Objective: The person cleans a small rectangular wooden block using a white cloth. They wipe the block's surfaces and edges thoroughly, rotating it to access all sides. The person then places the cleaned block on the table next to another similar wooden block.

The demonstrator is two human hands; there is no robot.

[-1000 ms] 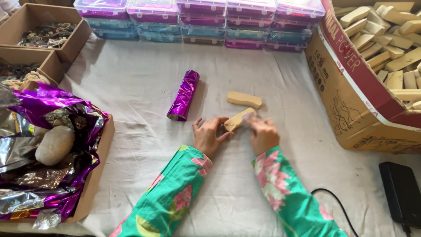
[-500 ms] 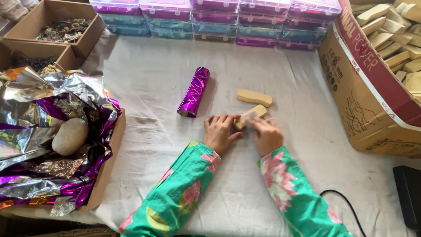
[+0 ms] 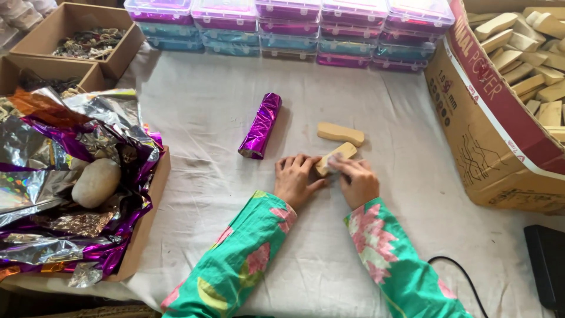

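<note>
I have the left hand (image 3: 298, 181) and right hand (image 3: 356, 182) both grasping one tan wooden block (image 3: 335, 158) on the table (image 3: 194, 118); a loose pinch could let it skid into the purple foil-wrapped roll (image 3: 261, 125)

My fingers (image 3: 344, 166) meet on a block (image 3: 335, 158) at tabletop (image 3: 194, 118) centre. Second block (image 3: 341, 133) just behind; roll (image 3: 261, 125) at ten o'clock, carton (image 3: 494, 141) at three, foil box (image 3: 144, 218) at nine.
</note>
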